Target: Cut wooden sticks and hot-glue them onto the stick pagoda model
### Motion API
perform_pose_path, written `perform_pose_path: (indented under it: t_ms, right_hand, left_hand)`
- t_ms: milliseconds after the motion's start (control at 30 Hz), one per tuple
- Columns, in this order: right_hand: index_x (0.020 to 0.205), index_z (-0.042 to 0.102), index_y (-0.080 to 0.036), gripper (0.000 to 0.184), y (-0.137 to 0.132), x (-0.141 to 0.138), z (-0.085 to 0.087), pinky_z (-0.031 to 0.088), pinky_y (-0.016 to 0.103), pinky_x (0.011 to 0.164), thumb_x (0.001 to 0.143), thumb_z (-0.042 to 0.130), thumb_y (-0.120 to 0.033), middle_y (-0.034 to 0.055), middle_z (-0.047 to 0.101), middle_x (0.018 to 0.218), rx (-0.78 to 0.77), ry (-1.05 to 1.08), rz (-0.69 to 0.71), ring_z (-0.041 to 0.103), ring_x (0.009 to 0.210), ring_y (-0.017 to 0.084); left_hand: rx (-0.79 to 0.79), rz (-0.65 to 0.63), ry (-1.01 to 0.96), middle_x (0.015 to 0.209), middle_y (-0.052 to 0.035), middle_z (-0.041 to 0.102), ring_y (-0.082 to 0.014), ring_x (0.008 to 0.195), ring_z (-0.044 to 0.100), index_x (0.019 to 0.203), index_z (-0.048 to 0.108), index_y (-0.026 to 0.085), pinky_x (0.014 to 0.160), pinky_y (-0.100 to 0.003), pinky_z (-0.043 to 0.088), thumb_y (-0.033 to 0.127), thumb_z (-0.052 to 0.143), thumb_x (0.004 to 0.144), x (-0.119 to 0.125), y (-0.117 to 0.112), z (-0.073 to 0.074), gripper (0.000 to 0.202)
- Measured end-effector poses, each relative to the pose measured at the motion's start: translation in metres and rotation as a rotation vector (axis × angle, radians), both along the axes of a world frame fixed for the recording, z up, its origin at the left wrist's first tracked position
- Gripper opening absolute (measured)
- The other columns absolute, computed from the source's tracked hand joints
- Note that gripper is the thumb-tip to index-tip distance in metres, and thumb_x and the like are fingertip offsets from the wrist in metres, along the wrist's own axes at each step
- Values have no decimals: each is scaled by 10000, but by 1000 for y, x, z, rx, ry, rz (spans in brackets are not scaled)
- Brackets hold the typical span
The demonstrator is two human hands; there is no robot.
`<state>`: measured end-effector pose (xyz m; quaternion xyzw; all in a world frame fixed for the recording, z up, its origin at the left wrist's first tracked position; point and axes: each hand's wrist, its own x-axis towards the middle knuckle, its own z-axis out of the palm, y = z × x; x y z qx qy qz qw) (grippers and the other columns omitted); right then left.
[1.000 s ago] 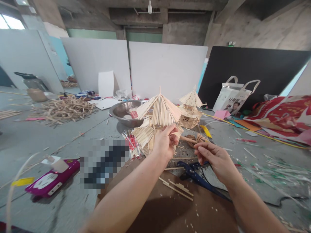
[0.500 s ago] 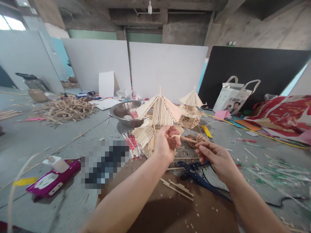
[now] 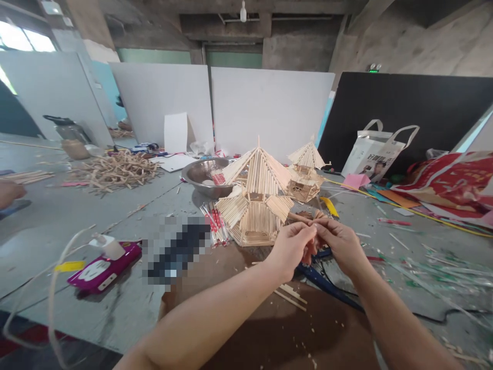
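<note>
Left hand (image 3: 292,246) and right hand (image 3: 339,244) meet fingertip to fingertip, each grip pinched shut on a thin wooden stick (image 3: 302,218). It is held above the counter (image 3: 77,216), just right of the stick pagoda model (image 3: 256,200).

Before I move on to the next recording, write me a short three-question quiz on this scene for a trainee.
1. True or false: the left hand grips the top roof of the tall two-tier pavilion model of pale wooden sticks.
2. Relative to that model, the round steel bowl stands: A) behind it, to the left; B) in front of it; C) on its roof.
3. Where does the right hand meet the left one?
Key: 1 false: it is low, to the right of the model's base. 2 A. 3 Fingertips together in front of the model, to its right, over the dark blue tool.
</note>
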<state>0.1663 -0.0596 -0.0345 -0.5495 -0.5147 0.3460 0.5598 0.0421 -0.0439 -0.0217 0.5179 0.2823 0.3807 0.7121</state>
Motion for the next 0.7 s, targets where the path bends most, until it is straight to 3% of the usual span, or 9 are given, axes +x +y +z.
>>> perform_pose_path:
  t_ms: [167, 300, 433, 567, 700]
  right_hand:
    - [739, 579, -159, 308, 14, 5, -7, 342, 242, 450, 670, 497, -448, -1, 566, 583, 14, -298, -43, 433, 439, 95]
    - [746, 588, -165, 288, 6, 7, -9, 342, 245, 492, 721, 442, -412, 6, 574, 599, 8, -571, 6, 466, 485, 114]
    - [751, 594, -194, 245, -20, -5, -16, 359, 248, 589, 753, 408, -354, 10, 612, 686, -61, -799, 207, 531, 633, 144]
    - [779, 594, -204, 207, -41, -24, -33, 340, 241, 606, 753, 412, -297, 31, 619, 783, -175, -1037, 369, 538, 719, 152]
    - [788, 560, -203, 158, -49, -34, -48, 322, 240, 587, 747, 431, -284, 37, 603, 794, -219, -1184, 356, 537, 718, 157]
  left_hand:
    - [357, -123, 369, 367, 24, 453, -57, 297, 340, 445, 450, 171, 353, -195, 238, 382, 491, 684, -22, -1, -7, 322]
    - [636, 27, 560, 371, 23, 427, -74, 368, 352, 398, 458, 174, 412, -197, 224, 335, 518, 670, -53, 7, -14, 321]
    - [752, 82, 682, 504, 7, 523, -109, 483, 427, 499, 550, 199, 500, -207, 275, 288, 550, 635, -78, 17, -27, 162]
    - [862, -55, 969, 664, -15, 595, -149, 628, 517, 642, 593, 220, 595, -240, 335, 237, 519, 637, -86, 18, -40, 76]
    - [1005, -206, 1111, 788, -50, 601, -196, 755, 546, 722, 594, 214, 641, -271, 371, 239, 497, 654, -81, 10, -44, 122]
